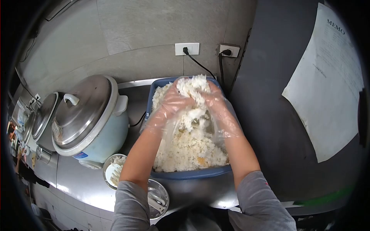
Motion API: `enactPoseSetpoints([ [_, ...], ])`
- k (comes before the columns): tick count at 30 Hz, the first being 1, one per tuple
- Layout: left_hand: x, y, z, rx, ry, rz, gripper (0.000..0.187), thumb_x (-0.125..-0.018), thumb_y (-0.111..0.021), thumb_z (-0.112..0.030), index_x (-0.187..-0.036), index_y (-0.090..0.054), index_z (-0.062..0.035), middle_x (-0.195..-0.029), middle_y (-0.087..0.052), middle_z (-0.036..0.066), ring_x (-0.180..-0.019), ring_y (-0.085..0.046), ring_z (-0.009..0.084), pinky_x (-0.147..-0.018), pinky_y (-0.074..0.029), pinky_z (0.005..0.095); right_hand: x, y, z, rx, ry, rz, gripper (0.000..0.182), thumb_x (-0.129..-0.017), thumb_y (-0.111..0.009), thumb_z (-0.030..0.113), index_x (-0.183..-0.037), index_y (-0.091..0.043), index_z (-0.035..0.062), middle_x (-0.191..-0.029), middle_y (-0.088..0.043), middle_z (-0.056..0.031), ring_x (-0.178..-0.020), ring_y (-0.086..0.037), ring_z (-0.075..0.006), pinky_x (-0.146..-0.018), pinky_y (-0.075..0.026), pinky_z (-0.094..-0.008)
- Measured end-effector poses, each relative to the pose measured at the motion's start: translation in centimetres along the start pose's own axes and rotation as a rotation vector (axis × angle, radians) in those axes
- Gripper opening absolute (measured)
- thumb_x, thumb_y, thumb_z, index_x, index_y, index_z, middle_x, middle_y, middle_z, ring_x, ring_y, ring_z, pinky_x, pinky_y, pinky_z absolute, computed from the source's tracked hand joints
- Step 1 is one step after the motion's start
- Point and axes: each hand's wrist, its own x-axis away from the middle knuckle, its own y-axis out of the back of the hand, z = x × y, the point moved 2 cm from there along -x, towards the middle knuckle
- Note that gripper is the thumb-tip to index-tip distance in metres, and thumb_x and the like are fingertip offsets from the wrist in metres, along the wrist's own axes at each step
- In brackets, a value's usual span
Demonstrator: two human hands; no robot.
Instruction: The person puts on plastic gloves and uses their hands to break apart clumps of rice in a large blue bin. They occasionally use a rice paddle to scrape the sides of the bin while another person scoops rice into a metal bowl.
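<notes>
A blue rectangular tub (192,175) full of cooked white rice (189,152) stands on the steel counter. Over its far half, my left hand (175,101) and my right hand (216,101), both in clear plastic gloves, are cupped round a big clump of rice (194,87). Loose grains and smaller lumps hang below the clump, between the palms. The rice lower in the tub has a yellowish patch near its front right. My fingertips are partly hidden behind the clump.
Left of the tub is a large rice cooker (86,115) with a metal lid; another cooker (44,117) stands beyond. Two metal bowls, one with rice and a white utensil (113,169), one with a utensil (158,196), sit near my left arm. A dark panel bears a memo sheet (327,84).
</notes>
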Motion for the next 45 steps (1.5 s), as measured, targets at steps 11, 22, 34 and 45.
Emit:
enactPoseSetpoints([
  [11,-1.5,1.7,-1.1,-0.527,0.13,-0.391,0.032,-0.076,-0.072,-0.006,-0.106,-0.063,-0.0024,-0.1,-0.067,0.006,-0.089,-0.062,0.0137,-0.076,-0.05,0.0305,-4.2,0.0,0.7,0.787,-0.158,-0.209,0.075,-0.082,-0.054,0.064,-0.127,-0.055,0.0044,-0.137,-0.047,-0.0217,-0.127,-0.045,-0.0344,-0.106,-0.034,-0.0403],
  [22,-0.2,4.8,8.5,-0.84,-0.185,-0.514,0.075,-0.074,-0.073,-0.004,-0.139,-0.037,-0.0143,-0.119,-0.056,0.015,-0.098,-0.062,0.027,-0.09,-0.049,0.0374,2.0,1.3,-1.6,1.152,-0.116,0.309,0.095,-0.072,-0.075,0.052,-0.144,-0.033,0.0068,-0.148,-0.03,-0.0218,-0.136,-0.032,-0.0362,-0.109,-0.031,-0.0457],
  [34,8.8,0.7,4.6,-0.592,0.248,0.062,0.077,-0.066,-0.085,-0.019,-0.13,-0.045,-0.0043,-0.113,-0.061,0.018,-0.114,-0.056,0.0297,-0.095,-0.046,0.038,13.1,0.6,0.7,1.208,-0.223,0.398,0.095,-0.063,-0.079,0.012,-0.145,-0.032,0.0183,-0.141,-0.047,-0.0076,-0.132,-0.038,-0.0358,-0.108,-0.034,-0.0361],
  [45,4.7,-0.5,1.0,-0.097,0.265,-0.184,0.103,-0.07,-0.082,-0.035,-0.146,-0.021,-0.0014,-0.131,-0.049,0.028,-0.125,-0.046,0.0368,-0.106,-0.038,0.0442,6.5,-1.7,2.3,0.052,0.199,0.453,0.056,-0.067,-0.066,-0.014,-0.114,-0.065,0.0162,-0.123,-0.057,-0.0096,-0.112,-0.057,-0.0196,-0.087,-0.055,-0.0282],
])
